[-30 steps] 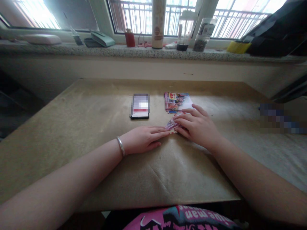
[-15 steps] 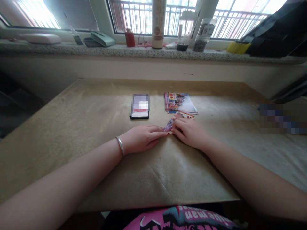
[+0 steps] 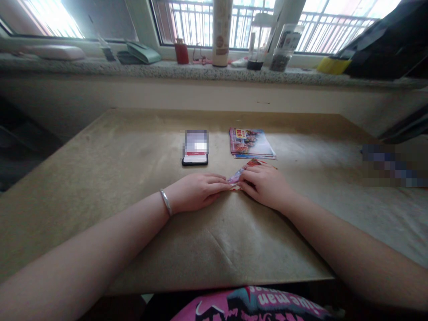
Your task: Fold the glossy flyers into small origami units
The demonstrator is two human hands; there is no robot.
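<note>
A small folded piece of colourful printed paper (image 3: 249, 166) lies on the brown paper-covered table (image 3: 117, 178) in front of me. My right hand (image 3: 265, 185) rests on top of it, fingers curled and pressing it down. My left hand (image 3: 197, 191), with a silver bracelet on the wrist, lies flat beside it, its fingertips touching the paper's left corner. Most of the paper is hidden under my right hand.
A stack of colourful leaflets (image 3: 250, 142) lies just beyond my hands, with a phone (image 3: 195, 148) to its left. On the stone windowsill (image 3: 133, 69) stand a tall bottle (image 3: 222, 31), a red cup (image 3: 181, 52), jars and a yellow object (image 3: 332, 65).
My right hand has drawn back towards me off the leaflet stack and closed over the folded paper. My left hand has stayed almost still.
</note>
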